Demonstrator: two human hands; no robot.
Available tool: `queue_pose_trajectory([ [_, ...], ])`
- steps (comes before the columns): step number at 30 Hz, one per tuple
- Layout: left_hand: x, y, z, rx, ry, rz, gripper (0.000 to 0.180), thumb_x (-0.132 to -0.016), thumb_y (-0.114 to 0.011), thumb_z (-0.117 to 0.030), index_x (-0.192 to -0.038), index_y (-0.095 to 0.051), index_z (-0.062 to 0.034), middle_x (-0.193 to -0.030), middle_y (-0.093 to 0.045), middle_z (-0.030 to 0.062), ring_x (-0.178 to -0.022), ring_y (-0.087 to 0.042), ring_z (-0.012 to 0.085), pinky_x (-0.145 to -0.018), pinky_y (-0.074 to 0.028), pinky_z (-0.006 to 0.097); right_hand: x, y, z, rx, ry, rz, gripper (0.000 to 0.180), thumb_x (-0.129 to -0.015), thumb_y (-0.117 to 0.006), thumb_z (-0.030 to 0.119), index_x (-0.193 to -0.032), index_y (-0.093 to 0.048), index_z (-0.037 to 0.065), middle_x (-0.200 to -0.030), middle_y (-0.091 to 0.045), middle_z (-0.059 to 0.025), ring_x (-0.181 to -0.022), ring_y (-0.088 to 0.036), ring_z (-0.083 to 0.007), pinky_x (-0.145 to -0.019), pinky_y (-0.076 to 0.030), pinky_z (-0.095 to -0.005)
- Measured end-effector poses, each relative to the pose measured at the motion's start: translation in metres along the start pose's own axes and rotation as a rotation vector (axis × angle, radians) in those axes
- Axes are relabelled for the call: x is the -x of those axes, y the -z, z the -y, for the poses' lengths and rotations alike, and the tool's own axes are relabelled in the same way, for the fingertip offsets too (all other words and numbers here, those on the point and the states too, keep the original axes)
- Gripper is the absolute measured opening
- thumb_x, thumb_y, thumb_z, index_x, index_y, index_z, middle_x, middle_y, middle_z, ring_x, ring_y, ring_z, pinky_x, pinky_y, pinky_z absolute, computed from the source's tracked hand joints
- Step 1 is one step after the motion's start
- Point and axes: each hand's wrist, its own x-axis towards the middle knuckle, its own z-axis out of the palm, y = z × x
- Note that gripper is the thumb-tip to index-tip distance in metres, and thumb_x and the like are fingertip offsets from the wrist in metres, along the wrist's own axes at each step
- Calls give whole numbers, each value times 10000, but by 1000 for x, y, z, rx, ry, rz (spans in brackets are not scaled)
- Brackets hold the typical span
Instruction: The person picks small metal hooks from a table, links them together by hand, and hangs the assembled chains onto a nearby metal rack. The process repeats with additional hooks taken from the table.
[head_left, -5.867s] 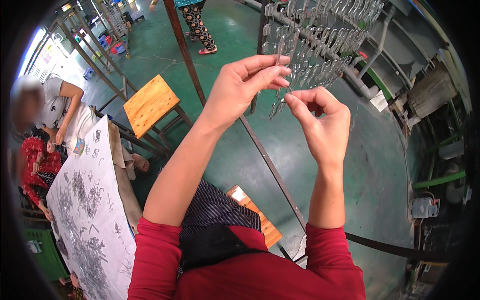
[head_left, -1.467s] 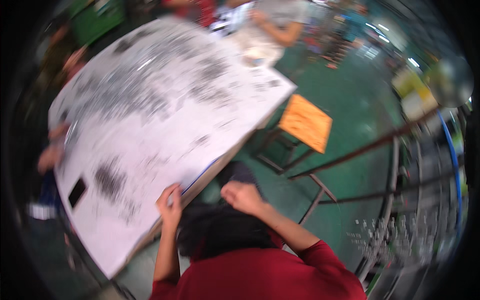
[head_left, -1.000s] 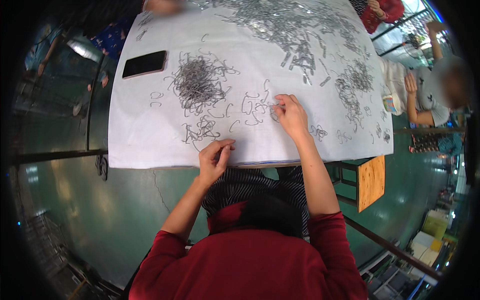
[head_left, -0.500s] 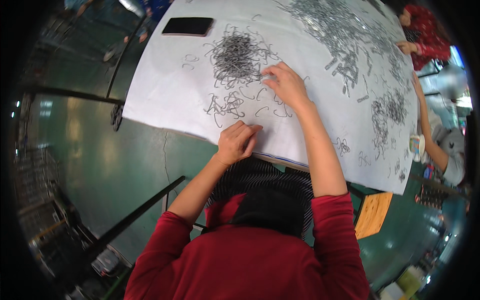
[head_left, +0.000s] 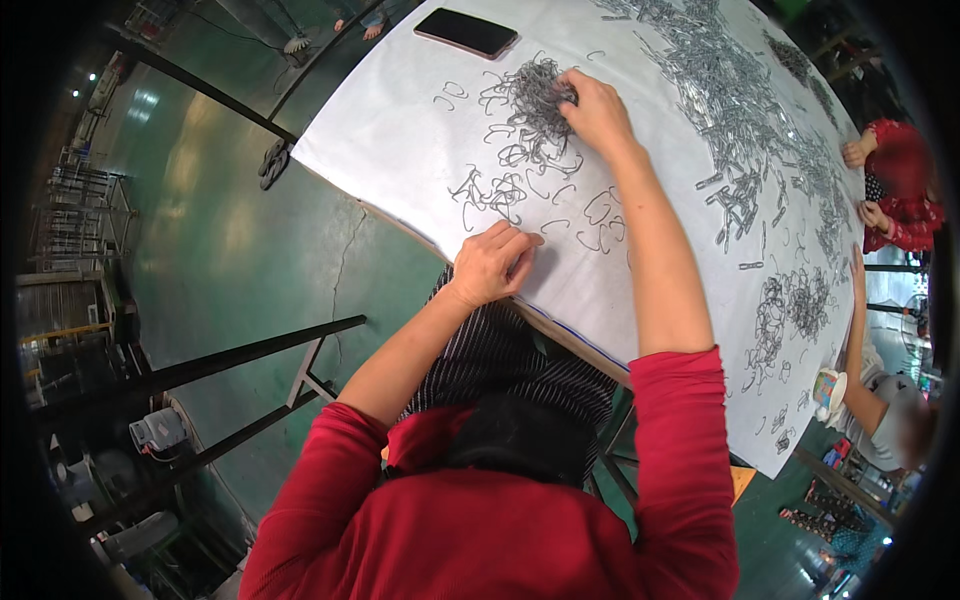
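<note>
A dense heap of thin, curved wire hooks (head_left: 535, 105) lies on the white-covered table (head_left: 380, 150). My right hand (head_left: 600, 112) is at the heap's right side, its fingers curled round some dark hooks there. Close to the table's near edge rests my left hand (head_left: 492, 262), fingers bent in and thumb against the index finger; whatever it pinches is too small to make out. Just beyond it lies a looser cluster of hooks (head_left: 490, 190). More single hooks (head_left: 603, 220) are scattered by my right forearm.
A phone (head_left: 466, 33) lies at the far left of the table. Flat metal pieces (head_left: 735, 110) spread over the far right, with another hook pile (head_left: 805, 300) nearer. Co-workers' hands (head_left: 860, 152) are at the right edge, near a paper cup (head_left: 828, 392). A black rail (head_left: 200, 365) stands left.
My right hand has moved farther away, from the heap's near right side onto its upper right, and its fingers have closed in. My left hand stays by the edge. The view has turned.
</note>
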Motion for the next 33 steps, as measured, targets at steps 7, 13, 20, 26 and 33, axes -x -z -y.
queue_pose_trajectory([
  [7,-1,-3,1,11,-33,36,197,-699,-641,-36,-885,-642,-100,-675,-538,19,-623,-540,188,-522,-474,310,18,15,-31,-90,-92,-51,271,-802,-637,43,-1064,-665,107,-1039,-654,-113,-1001,-622,-294,-869,-494,-380],
  [13,4,-2,6,2,-83,97,256,-703,-664,-108,-953,-614,-123,-728,-539,0,-697,-559,178,-561,-498,302,51,24,-24,146,-207,143,479,-788,-699,112,-1246,-573,176,-1188,-550,-95,-1100,-545,-295,-911,-476,-395],
  [20,2,-1,7,38,-70,19,286,-665,-655,-62,-945,-636,-115,-693,-521,14,-645,-540,193,-524,-484,311,54,-39,6,307,-116,-264,493,-745,-765,215,-1203,-588,175,-1235,-493,-139,-1014,-561,-309,-858,-494,-387],
  [26,4,-1,9,68,-79,7,247,-694,-658,-57,-933,-632,-115,-695,-527,14,-641,-541,191,-533,-483,310,26,-8,-9,120,-116,-270,156,-777,-682,81,-922,-686,139,-1032,-597,-88,-961,-584,-275,-830,-476,-420],
  [33,5,3,9,58,-44,144,230,-739,-655,-121,-964,-619,-98,-733,-517,17,-715,-553,187,-608,-500,313,12,-43,44,158,128,251,69,-784,-694,198,-817,-692,137,-884,-654,-56,-835,-643,-274,-724,-497,-400],
])
